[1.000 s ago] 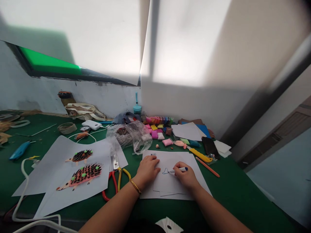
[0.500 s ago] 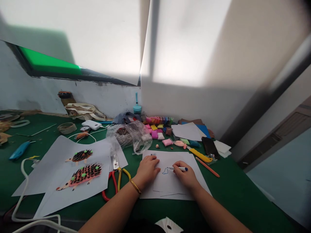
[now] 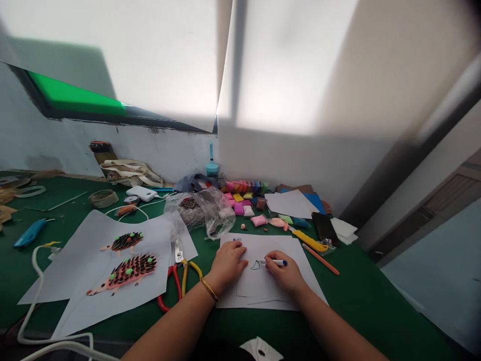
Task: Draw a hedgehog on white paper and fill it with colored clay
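My right hand (image 3: 284, 271) grips a white marker pen (image 3: 277, 262) with a dark blue end, its tip at a small blue outline (image 3: 255, 265) drawn on white paper (image 3: 266, 288). Flat on the left part of the same paper rests my left hand (image 3: 229, 258), fingers stretched out. A gold bracelet (image 3: 209, 289) circles the left wrist. Beside that forearm lie scissors (image 3: 179, 255) and red and yellow tool handles (image 3: 175, 286), partly covered by the arm. An orange stick (image 3: 320, 259) and a yellow cutter knife (image 3: 310, 240) lie right of the paper.
On the left, paper sheets (image 3: 150, 286) carry two hedgehog figures (image 3: 130, 271). A clear plastic bag (image 3: 203, 210) and several coloured clay packs (image 3: 239, 207) lie behind the drawing paper. A dark phone-like object (image 3: 325, 229) sits at right. White cable (image 3: 35, 281) runs along the left front.
My right hand and the marker have shifted very slightly; the pen tip has moved a little left and down by the blue outline. My left hand stays in place.
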`<action>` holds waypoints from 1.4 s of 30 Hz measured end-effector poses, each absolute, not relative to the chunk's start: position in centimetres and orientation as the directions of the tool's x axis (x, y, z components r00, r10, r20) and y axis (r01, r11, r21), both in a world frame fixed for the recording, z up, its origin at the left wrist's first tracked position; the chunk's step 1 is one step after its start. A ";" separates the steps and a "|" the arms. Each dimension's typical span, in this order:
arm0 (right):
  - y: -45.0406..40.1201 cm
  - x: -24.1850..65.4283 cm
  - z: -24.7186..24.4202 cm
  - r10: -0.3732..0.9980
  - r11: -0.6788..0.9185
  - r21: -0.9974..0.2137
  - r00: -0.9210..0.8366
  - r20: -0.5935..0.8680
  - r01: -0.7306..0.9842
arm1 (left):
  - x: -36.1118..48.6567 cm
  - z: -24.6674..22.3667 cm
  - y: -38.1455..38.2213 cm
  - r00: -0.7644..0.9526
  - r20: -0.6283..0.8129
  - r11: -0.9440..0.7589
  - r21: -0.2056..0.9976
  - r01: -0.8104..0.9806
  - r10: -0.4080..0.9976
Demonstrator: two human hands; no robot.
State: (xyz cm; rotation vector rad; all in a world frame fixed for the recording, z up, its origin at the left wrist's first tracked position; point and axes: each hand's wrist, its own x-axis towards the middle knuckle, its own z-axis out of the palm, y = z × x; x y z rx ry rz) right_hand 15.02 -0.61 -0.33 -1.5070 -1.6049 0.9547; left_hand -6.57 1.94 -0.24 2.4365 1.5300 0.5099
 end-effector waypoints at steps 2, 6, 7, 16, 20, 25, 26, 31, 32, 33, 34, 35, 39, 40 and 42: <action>-0.6 15.0 -0.3 0.999 0.040 -0.885 -0.050 0.019 0.463 | -6.6 -0.3 1.9 0.398 0.175 -0.435 0.365 0.823 0.900; -0.7 15.0 -0.1 0.998 0.052 -0.882 -0.049 0.032 0.469 | -6.6 -0.3 2.0 0.398 0.173 -0.434 0.358 0.827 0.901; -0.7 15.0 -0.1 0.998 0.054 -0.880 -0.049 0.035 0.472 | -6.6 -0.3 2.0 0.399 0.173 -0.435 0.355 0.828 0.901; -0.8 15.2 0.4 0.998 0.048 -0.880 0.009 0.059 0.472 | -6.5 -0.1 1.9 0.392 0.159 -0.423 0.351 0.835 0.906; -0.7 15.5 0.4 0.996 0.034 -0.874 0.057 0.071 0.485 | -6.5 -0.1 1.9 0.402 0.158 -0.432 0.346 0.833 0.902; -0.4 16.4 0.2 0.989 -0.008 -0.861 0.133 0.070 0.509 | -6.6 0.0 2.0 0.409 0.144 -0.433 0.337 0.836 0.901; -0.3 16.7 0.1 0.987 -0.015 -0.857 0.147 0.071 0.515 | -6.6 0.0 1.9 0.409 0.145 -0.434 0.335 0.836 0.901; -0.5 17.9 0.1 0.978 -0.071 -0.835 0.204 0.050 0.545 | -6.5 0.1 1.9 0.407 0.147 -0.432 0.335 0.837 0.902; -0.6 18.2 0.2 0.976 -0.087 -0.828 0.216 0.042 0.554 | -6.5 0.1 1.8 0.404 0.144 -0.429 0.335 0.839 0.903; -0.7 18.4 0.3 0.973 -0.098 -0.822 0.226 0.038 0.561 | -6.5 0.1 1.8 0.402 0.141 -0.425 0.336 0.841 0.905; -0.9 18.6 0.4 0.971 -0.106 -0.818 0.236 0.037 0.566 | -6.5 0.2 1.8 0.400 0.139 -0.423 0.336 0.842 0.906; -1.1 18.7 0.5 0.969 -0.112 -0.815 0.245 0.037 0.568 | -6.4 0.2 1.8 0.398 0.137 -0.420 0.336 0.843 0.907; -1.8 19.1 0.9 0.961 -0.125 -0.815 0.273 0.042 0.567 | -6.4 0.4 1.8 0.396 0.124 -0.414 0.335 0.847 0.910; -1.9 19.2 0.9 0.960 -0.127 -0.813 0.276 0.043 0.568 | -6.4 0.4 1.8 0.397 0.123 -0.415 0.333 0.847 0.909; -2.2 19.3 0.9 0.959 -0.131 -0.808 0.281 0.045 0.574 | -6.4 0.4 1.8 0.404 0.126 -0.422 0.331 0.844 0.906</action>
